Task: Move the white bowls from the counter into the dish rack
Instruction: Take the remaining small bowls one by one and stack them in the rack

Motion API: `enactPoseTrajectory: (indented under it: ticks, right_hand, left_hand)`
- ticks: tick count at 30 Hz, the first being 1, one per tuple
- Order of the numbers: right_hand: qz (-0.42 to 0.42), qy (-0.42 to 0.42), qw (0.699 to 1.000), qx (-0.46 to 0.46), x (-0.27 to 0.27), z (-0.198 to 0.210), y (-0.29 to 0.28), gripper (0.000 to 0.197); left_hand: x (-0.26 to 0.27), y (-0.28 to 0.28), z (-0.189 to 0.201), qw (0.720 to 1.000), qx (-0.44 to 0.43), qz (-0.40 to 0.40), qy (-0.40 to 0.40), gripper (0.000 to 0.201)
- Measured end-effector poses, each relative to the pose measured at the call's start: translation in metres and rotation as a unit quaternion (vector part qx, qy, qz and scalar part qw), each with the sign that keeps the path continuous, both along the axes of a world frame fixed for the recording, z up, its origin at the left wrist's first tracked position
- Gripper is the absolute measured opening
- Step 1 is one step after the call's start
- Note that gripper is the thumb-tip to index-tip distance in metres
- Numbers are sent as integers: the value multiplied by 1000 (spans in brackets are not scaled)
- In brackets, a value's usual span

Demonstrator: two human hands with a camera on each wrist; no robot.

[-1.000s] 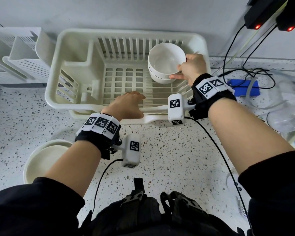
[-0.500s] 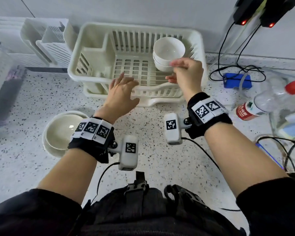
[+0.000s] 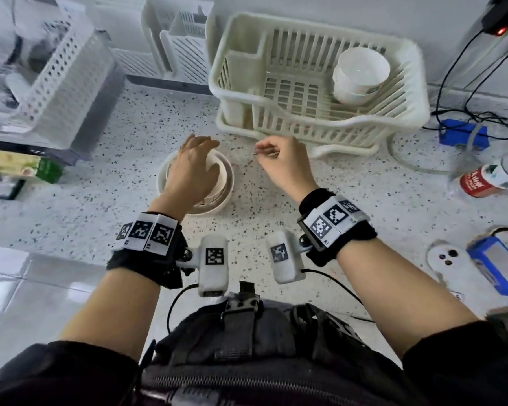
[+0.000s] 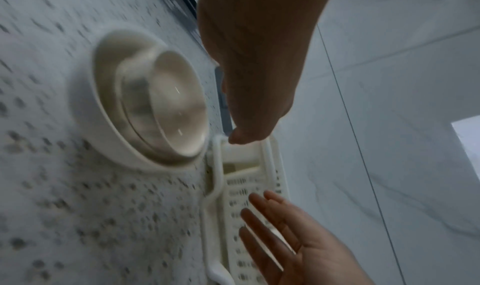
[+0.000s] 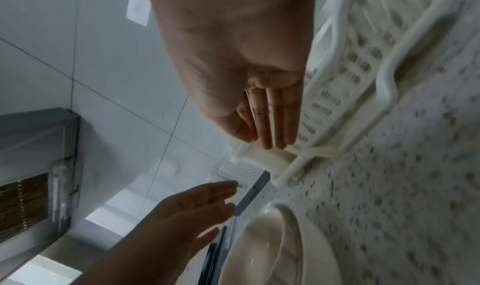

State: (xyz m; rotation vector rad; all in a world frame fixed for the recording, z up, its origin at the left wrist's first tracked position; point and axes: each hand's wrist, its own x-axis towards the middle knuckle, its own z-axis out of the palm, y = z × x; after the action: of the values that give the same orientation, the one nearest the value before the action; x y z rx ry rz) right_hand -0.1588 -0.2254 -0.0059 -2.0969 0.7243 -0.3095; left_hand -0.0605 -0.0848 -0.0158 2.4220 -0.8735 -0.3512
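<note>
Head view: left hand (image 3: 192, 168) over the stacked bowls (image 3: 217, 186) on the counter (image 3: 100, 200), fingers spread loose, no grip seen; right hand (image 3: 282, 162) beside them, empty, fingers slack. Rack (image 3: 405, 118) behind holds two more bowls (image 3: 359, 76) in its right part; bottle (image 3: 493, 177), cables, baskets around. Left wrist view: blurred; stack (image 4: 161, 108) lies clear of the palm (image 4: 257, 53), nothing held. Right wrist view: fingers (image 5: 278, 117) straight and empty before the rack's front rim (image 5: 363, 67); stack's rim (image 5: 311, 248) low in frame.
</note>
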Motion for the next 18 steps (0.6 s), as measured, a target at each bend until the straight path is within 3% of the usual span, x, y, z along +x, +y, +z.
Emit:
enactPoseTrajectory:
  ticks: [4,7,13,18]
  right_hand:
    - [1,46,999,19,18,-10,39,36]
    - [0,80,997,14,28,-17,57,35]
    - [-18,175,984,-24,50,-30,81,36]
    - [-29,224,974,21,64,-34,92,56]
  left_hand:
    - [20,50,-8,998,10,52,19,49]
    - [28,76,-16,996,38,71,45,47]
    - [40,108,-40,985,106,-7,135,55]
    - [41,117,-47,980,94,-19,175,48]
